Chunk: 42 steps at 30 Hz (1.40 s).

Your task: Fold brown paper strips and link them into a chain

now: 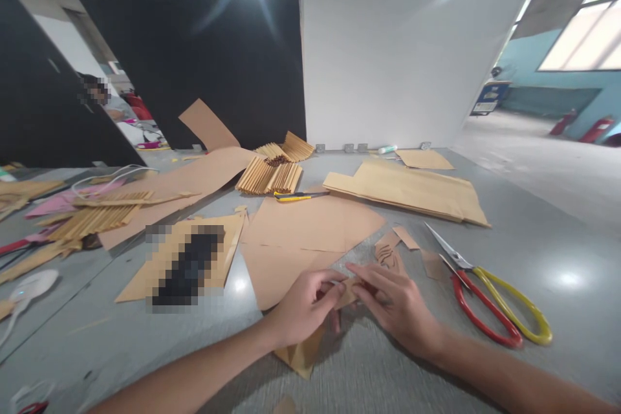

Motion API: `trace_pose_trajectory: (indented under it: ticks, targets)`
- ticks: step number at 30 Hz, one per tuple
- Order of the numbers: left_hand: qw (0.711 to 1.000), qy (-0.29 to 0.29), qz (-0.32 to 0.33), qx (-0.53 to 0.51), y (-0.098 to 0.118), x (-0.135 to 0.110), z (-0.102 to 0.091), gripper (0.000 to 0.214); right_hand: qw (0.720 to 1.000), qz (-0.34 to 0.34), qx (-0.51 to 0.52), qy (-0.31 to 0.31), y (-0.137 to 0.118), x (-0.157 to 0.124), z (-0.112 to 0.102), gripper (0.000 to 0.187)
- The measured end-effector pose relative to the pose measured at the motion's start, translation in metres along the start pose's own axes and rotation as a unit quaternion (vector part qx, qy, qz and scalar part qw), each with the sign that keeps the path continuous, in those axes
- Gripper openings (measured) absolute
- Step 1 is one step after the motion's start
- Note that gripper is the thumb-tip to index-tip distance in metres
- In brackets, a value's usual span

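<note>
Between my two hands is a small piece of brown paper (346, 295). My left hand (310, 304) pinches its left side with thumb and fingers. The fingers of my right hand (395, 301) close on its right side. Under my left hand, a tan paper scrap (303, 352) lies on the grey table. Just beyond both hands are large brown paper sheets (291, 252). A cut paper scrap with dark curved lines (387, 255) rests close to my right fingertips. Scissors (478, 291) with one red and one yellow handle lie open to the right.
A yellow utility knife (295, 196) lies before stacked folded paper strips (269, 176). Folded kraft paper (407, 191) is at the back right. To the left are a blurred dark object (189, 265) and a white cabled device (36, 288). Black (204, 65) and white panels (388, 65) stand behind.
</note>
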<state>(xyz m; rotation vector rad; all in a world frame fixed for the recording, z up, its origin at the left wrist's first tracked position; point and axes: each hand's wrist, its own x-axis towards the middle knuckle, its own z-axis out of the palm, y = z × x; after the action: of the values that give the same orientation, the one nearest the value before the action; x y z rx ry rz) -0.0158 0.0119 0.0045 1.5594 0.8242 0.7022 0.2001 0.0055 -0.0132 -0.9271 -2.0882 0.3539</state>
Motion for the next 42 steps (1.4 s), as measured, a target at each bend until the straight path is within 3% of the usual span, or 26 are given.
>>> trace_pose_trajectory:
  ticks: [10,16,25,32,42]
  targets:
    - [0.994,0.032,-0.005,-0.106,-0.01,0.007,-0.002,0.047,0.996,-0.066,-0.066,0.014,-0.001,0.002,-0.001,0.033]
    - [0.993,0.035,0.008,-0.108,-0.01,0.008,-0.001,0.045,0.994,-0.062,-0.095,0.008,0.001,0.0,0.002,0.041]
    - [0.992,0.046,0.002,-0.121,-0.013,0.006,0.001,0.04,0.997,-0.07,-0.034,-0.015,0.001,0.0,0.001,0.027]
    - [0.985,0.044,-0.017,-0.168,-0.007,0.008,-0.005,0.038,0.993,-0.099,0.031,-0.061,-0.004,0.003,-0.005,0.036]
    - [0.987,0.003,-0.032,-0.158,-0.011,0.007,-0.006,0.041,0.997,-0.033,0.066,-0.035,0.002,0.0,0.001,0.022]
